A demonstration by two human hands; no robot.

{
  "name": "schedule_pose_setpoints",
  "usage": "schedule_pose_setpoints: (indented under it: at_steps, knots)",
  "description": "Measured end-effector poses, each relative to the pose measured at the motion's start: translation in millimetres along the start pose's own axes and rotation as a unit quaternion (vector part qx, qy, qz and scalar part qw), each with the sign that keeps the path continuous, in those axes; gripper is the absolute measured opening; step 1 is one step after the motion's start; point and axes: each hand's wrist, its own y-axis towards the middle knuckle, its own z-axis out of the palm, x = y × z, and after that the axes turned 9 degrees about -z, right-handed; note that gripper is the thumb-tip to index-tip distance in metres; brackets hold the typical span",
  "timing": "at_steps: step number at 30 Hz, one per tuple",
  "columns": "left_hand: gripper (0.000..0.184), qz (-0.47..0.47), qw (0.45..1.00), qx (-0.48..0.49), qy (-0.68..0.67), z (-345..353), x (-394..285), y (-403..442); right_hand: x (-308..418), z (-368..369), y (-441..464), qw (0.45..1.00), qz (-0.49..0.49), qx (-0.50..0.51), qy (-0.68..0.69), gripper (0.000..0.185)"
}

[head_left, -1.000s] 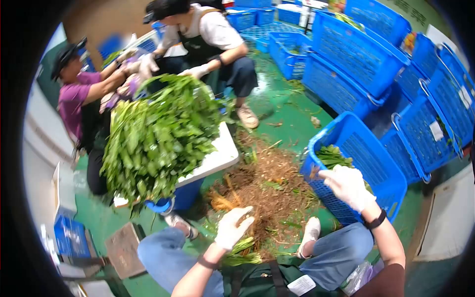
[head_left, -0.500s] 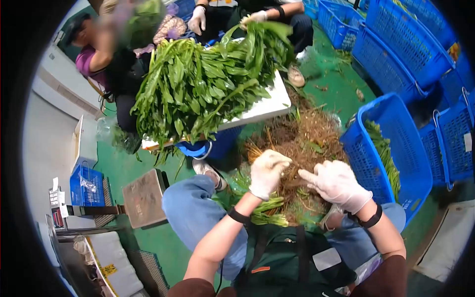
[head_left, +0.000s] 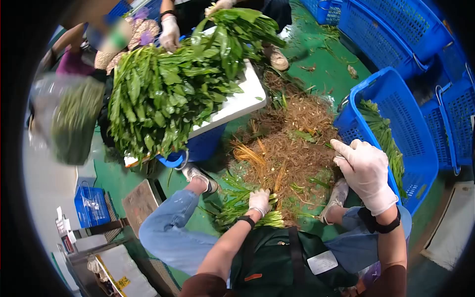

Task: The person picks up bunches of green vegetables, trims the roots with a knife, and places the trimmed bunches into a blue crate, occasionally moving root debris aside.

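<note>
A: ok from over here, how's the right hand (head_left: 367,172)?
B: half curled near the blue basket (head_left: 408,128), can't tell if it's holding anything
A: left hand (head_left: 260,202)?
B: down on the greens (head_left: 237,205) between the shoes (head_left: 336,200), can't see how tight, then root scraps (head_left: 304,133), then a leafy heap (head_left: 158,94) on the white board (head_left: 247,96)

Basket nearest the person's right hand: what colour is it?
The basket is blue; it shows best in the head view.

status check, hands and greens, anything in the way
Left hand at the floor greens, grip unclear. Right hand raised near the blue basket. Root trimmings heaped ahead, blocking neither hand.
</note>
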Motion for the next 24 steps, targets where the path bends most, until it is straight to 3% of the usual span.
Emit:
schedule_pose_setpoints:
  at_steps: [4,8,10,11,13,14,15,16,17,19,21,24]
  knots:
    - [0.075,-0.073,0.997,0.017,0.007,72,5,15,-7,-1,3,0.997,0.042,0.070,-0.003,0.031]
    - [0.060,-0.081,0.990,0.076,-0.088,69,24,27,-18,3,4,0.997,0.036,0.072,0.011,0.031]
    - [0.051,-0.044,0.974,-0.112,-0.193,62,31,35,-19,1,5,0.994,0.084,0.061,0.033,0.032]
    - [0.042,-0.076,0.928,-0.126,-0.341,27,23,34,-19,2,4,0.995,0.084,0.054,0.030,0.032]
    - [0.044,0.091,0.844,-0.068,-0.524,7,27,56,-21,7,1,0.990,0.096,-0.052,0.085,0.034]
    - [0.044,0.099,0.843,-0.081,-0.523,-28,21,52,-21,9,0,0.989,0.077,-0.087,0.092,0.033]
    - [0.048,0.099,0.759,0.018,-0.643,-84,11,27,-21,16,-1,0.976,0.047,-0.157,0.141,0.024]
    - [0.053,0.098,0.654,0.116,-0.741,-135,1,0,-15,15,-4,0.960,0.104,-0.134,0.223,0.020]
    - [0.056,0.106,0.666,0.094,-0.732,-172,-7,-20,-6,13,-7,0.933,0.158,-0.110,0.303,0.017]
    - [0.052,0.125,0.696,0.118,-0.697,-204,-4,-38,15,11,-7,0.937,0.134,-0.100,0.306,0.013]
    - [0.031,0.117,0.685,0.117,-0.709,-226,0,-61,35,25,-14,0.955,0.071,-0.110,0.266,0.014]
    - [0.022,0.065,0.643,0.119,-0.754,-231,3,-79,58,28,-18,0.973,0.007,-0.036,0.227,0.018]
